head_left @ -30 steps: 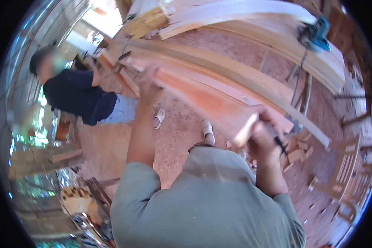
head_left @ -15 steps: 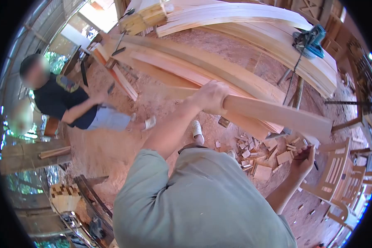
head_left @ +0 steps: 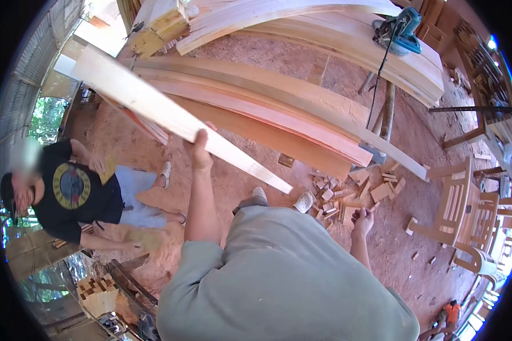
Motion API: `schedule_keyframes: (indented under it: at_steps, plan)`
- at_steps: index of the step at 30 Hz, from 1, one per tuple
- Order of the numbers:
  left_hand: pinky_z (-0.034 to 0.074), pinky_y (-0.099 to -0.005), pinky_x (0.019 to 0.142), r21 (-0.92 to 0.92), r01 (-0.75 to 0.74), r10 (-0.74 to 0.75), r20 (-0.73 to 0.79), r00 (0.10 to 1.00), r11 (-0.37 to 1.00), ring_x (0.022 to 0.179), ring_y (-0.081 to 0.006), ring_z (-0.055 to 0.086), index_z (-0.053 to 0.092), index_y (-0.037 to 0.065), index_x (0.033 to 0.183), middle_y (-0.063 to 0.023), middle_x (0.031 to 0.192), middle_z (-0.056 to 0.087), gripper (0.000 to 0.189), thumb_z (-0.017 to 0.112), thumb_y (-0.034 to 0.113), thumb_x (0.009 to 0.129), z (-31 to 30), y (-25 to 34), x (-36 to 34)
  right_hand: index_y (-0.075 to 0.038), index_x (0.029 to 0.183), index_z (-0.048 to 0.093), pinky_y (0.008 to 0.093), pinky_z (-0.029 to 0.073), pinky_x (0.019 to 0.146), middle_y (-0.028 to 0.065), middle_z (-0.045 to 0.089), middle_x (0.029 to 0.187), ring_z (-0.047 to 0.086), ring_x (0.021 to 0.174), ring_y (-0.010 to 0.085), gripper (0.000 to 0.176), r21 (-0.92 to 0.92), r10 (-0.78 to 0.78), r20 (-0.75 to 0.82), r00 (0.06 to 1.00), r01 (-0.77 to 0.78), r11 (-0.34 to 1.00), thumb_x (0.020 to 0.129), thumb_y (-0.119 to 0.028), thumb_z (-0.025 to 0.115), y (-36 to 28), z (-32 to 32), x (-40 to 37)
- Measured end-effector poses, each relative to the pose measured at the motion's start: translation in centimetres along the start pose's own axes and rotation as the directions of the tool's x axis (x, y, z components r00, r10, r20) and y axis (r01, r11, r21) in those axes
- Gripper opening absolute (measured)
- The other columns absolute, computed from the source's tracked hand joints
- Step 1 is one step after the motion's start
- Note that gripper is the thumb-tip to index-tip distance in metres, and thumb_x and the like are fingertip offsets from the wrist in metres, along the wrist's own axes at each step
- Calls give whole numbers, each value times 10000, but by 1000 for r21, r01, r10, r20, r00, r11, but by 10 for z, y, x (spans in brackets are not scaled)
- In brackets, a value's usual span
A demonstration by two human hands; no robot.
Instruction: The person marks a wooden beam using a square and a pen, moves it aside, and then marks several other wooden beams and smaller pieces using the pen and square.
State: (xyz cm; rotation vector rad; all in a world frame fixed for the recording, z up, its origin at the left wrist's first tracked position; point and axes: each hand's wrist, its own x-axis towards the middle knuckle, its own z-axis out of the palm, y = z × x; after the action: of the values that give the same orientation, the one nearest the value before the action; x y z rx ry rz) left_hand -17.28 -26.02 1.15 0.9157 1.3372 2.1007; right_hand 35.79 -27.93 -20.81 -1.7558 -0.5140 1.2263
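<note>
My left hand (head_left: 202, 150) grips a long pale board (head_left: 148, 102) near its middle. The board slants from the upper left down to the centre, raised in front of the stacked planks (head_left: 256, 102). Low at the right, my right hand (head_left: 362, 220) is closed near the wood offcuts (head_left: 330, 196); what its fingers hold, if anything, is too small to make out. Another narrow board (head_left: 395, 156) sticks out from the right end of the stack.
A co-worker (head_left: 77, 182) in a black shirt stands at the left, holding a flat yellowish piece. A teal power tool (head_left: 404, 31) with a cord rests on the curved planks (head_left: 324, 28) at the top right. Wooden chairs (head_left: 458, 204) stand at the right. Another person (head_left: 452, 312) is far off.
My left hand has moved left, and its board now reaches toward the upper left. My right hand has shifted left. The co-worker appears lower and turned more toward me.
</note>
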Motion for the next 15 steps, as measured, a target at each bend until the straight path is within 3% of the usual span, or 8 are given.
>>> schedule_keyframes:
  at_steps: [3, 6, 8, 9, 10, 13, 14, 15]
  plan:
    - [520, -410, 822, -180, 128, -145, -81, 986, 975, 898, -257, 614, 433, 47, 1269, -135, 946, 603, 763, 727, 589, 818, -33, -7, -16, -71, 1069, 552, 332, 516, 548, 56, 658, 880, 634, 694, 154, 293, -101, 159, -78, 984, -166, 981, 940, -311, 661, 38, -20, 12]
    - [502, -454, 876, -251, 153, -213, -232, 949, 956, 898, -300, 612, 443, 56, 1280, -150, 946, 599, 731, 550, 672, 902, -36, 13, -25, -67, 1182, 523, 422, 556, 714, 93, 635, 1037, 645, 868, 227, 544, -210, 425, -238, 874, -473, 856, 884, -486, 701, 63, -54, 36]
    - [512, -458, 870, -264, 154, -221, -247, 943, 952, 903, -310, 613, 434, 50, 1290, -156, 941, 598, 736, 520, 677, 914, -45, 23, -15, -74, 1384, 434, 527, 486, 964, 167, 569, 1296, 593, 1134, 340, 814, 193, 687, -217, 693, -660, 726, 842, -633, 670, 75, -81, 53]
    - [521, -462, 865, -276, 152, -226, -258, 939, 949, 907, -320, 614, 426, 44, 1300, -162, 936, 596, 743, 491, 683, 925, -52, 24, -10, -55, 1525, 280, 558, 300, 1149, 208, 418, 1502, 429, 1362, 399, 1010, 285, 634, -354, 688, -566, 773, 829, -700, 625, 31, -61, 23]
    - [521, -462, 865, -274, 158, -232, -263, 936, 949, 907, -320, 614, 426, 44, 1300, -162, 936, 596, 743, 491, 683, 925, -59, 24, -4, -55, 1525, 280, 558, 300, 1149, 208, 418, 1502, 429, 1362, 399, 1010, 279, 635, -360, 684, -570, 773, 829, -700, 625, 30, -64, 26]
    - [512, -463, 853, -274, 218, -301, -310, 902, 937, 861, -341, 607, 372, 50, 1385, -200, 940, 587, 827, 464, 722, 911, -75, 16, 17, -29, 1526, 288, 468, 415, 1090, 223, 513, 1417, 511, 1296, 367, 933, 474, 575, 202, 793, -593, 651, 894, -645, 593, 14, -85, 36]
    - [523, -466, 841, -277, 235, -325, -345, 881, 932, 863, -346, 612, 368, 47, 1389, -207, 946, 588, 817, 450, 713, 922, -79, 11, 24, -39, 1418, 447, 442, 507, 978, 219, 603, 1298, 639, 1063, 315, 734, 439, 488, 143, 861, -497, 749, 938, -578, 580, 5, -81, 36]
    - [535, -469, 828, -281, 255, -350, -376, 858, 925, 866, -350, 618, 365, 44, 1394, -214, 951, 590, 808, 437, 704, 933, -82, 4, 32, -52, 1310, 525, 405, 537, 882, 194, 650, 1207, 656, 918, 266, 618, 422, 403, 362, 841, -533, 733, 949, -551, 580, -4, -82, 41]
